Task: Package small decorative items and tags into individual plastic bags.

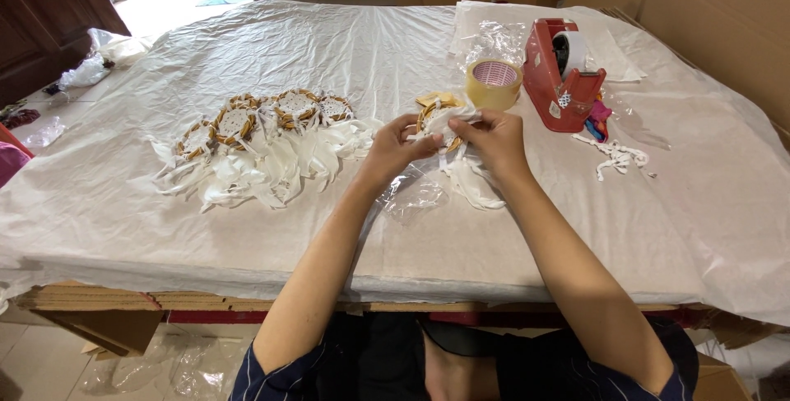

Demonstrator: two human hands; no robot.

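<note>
Above the table (123,203), both hands (448,142) pinch a fringed woven ornament (440,117), forearms converging.

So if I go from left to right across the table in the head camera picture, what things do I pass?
Row of woven rings with white ribbons → left hand → right hand → red tape dispenser → scrap of white ribbon.

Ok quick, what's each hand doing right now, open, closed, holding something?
Left hand: closed on the small round wicker ornament with white ribbon tails.
Right hand: closed on the same ornament.
</note>
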